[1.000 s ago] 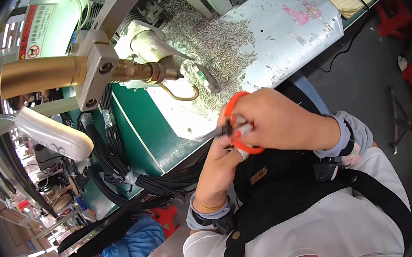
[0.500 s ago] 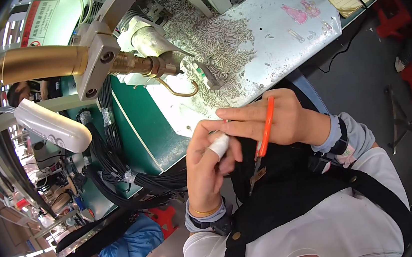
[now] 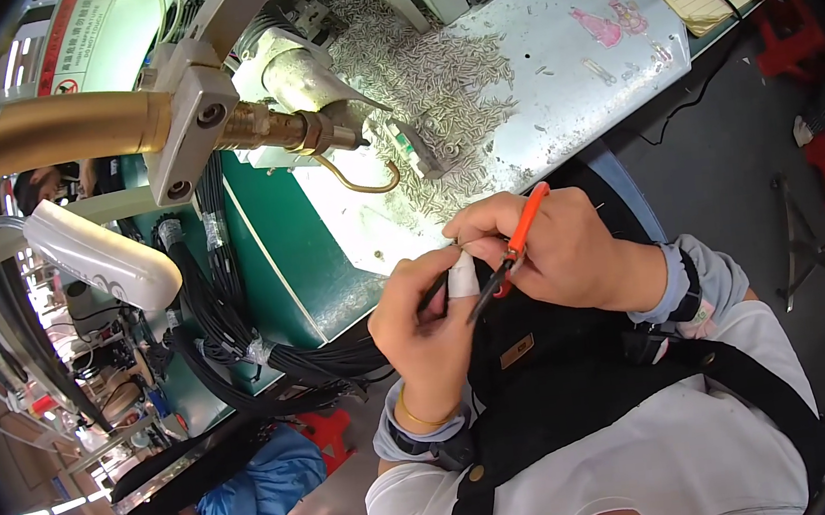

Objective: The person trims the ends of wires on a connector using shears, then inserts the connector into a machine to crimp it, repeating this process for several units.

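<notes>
My right hand (image 3: 547, 248) holds a pair of orange-handled snips (image 3: 515, 249), their dark blades pointing down toward my left hand (image 3: 424, 322). The left thumb wears a white finger cot (image 3: 462, 275), and that hand pinches something small and thin against the right fingers; what it is I cannot make out. Both hands meet just in front of the worktable's near edge, above my dark apron. A black cable bundle (image 3: 323, 359) runs up toward my left hand.
A white worktable (image 3: 574, 70) carries a heap of several small metal pins (image 3: 435, 84). A machine with a brass cylinder (image 3: 68, 133) and a brass hook (image 3: 364, 177) juts out at left above a green panel (image 3: 282, 261). A person in blue (image 3: 256, 490) sits below; red stools (image 3: 807, 40) stand right.
The snips have swung from flat across my right hand to upright and then angled beside the left thumb. Both hands have drawn together around the small piece.
</notes>
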Demonstrator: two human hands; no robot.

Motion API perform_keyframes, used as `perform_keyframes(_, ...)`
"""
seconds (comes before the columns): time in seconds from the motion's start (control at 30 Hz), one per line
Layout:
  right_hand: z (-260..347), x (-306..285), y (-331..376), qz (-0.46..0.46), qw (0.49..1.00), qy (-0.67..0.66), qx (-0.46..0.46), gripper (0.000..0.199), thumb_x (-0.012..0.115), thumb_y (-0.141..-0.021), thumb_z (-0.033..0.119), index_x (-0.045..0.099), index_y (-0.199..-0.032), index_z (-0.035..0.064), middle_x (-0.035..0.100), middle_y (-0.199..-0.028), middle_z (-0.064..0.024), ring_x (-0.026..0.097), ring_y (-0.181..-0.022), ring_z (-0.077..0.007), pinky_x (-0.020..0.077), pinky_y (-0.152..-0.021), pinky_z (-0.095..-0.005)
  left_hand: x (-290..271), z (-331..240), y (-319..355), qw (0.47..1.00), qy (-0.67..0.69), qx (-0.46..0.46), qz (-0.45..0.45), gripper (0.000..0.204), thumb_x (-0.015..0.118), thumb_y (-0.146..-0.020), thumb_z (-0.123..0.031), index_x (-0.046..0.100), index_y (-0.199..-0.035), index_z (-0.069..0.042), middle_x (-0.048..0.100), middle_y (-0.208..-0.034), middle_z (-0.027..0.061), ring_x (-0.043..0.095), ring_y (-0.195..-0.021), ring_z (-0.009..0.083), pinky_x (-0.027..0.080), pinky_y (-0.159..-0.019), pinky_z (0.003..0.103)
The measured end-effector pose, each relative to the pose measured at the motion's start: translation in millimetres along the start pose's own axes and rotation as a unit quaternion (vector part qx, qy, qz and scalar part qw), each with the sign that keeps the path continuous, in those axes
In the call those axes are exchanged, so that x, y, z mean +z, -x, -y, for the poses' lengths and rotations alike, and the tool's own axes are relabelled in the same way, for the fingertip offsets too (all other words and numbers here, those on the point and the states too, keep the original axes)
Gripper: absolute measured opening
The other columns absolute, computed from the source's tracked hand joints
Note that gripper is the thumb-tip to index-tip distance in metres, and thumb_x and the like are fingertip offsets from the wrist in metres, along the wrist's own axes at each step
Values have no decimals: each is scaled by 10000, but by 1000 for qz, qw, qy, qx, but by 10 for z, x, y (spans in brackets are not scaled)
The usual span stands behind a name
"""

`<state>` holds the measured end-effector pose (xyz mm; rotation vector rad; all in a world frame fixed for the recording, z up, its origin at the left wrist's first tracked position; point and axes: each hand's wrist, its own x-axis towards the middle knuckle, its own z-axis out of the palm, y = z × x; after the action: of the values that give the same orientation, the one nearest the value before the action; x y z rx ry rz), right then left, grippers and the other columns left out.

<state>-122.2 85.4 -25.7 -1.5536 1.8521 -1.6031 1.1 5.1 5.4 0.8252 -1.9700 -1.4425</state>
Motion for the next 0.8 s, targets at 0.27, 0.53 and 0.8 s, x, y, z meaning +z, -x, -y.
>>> perform_keyframes(0.27, -59, 57, -3, 32, 932, -309, 189, 78, 557, -774, -2, 496, -822, -13, 599, -838, -122, 583, -769, -113, 466, -623, -227, 71, 14, -6, 996, -32, 58, -56, 167, 597, -749, 63, 531, -900, 33, 574, -779, 33, 525, -704, 43, 393, -556, 145)
perform_keyframes(0.53, 64, -152, -40, 158, 973, -48, 160, 270, 675, -720, 209, 498, -693, 7, 530, -538, -76, 564, -480, -163, 413, -443, -256, -37, 23, -36, 991, 107, -52, -69, 96, 559, -784, 10, 510, -866, 11, 509, -662, -2, 334, -476, 2, 227, -407, 155)
perform_keyframes(0.8, 50, -20, 22, 121, 983, 13, 134, 342, 672, -730, 261, 451, -624, 23, 452, -454, -85, 483, -375, -171, 369, -383, -311, -13, 10, -65, 994, 84, -17, -72, 80, 545, -785, 25, 510, -855, 10, 475, -626, -18, 307, -460, 3, 207, -389, 164)
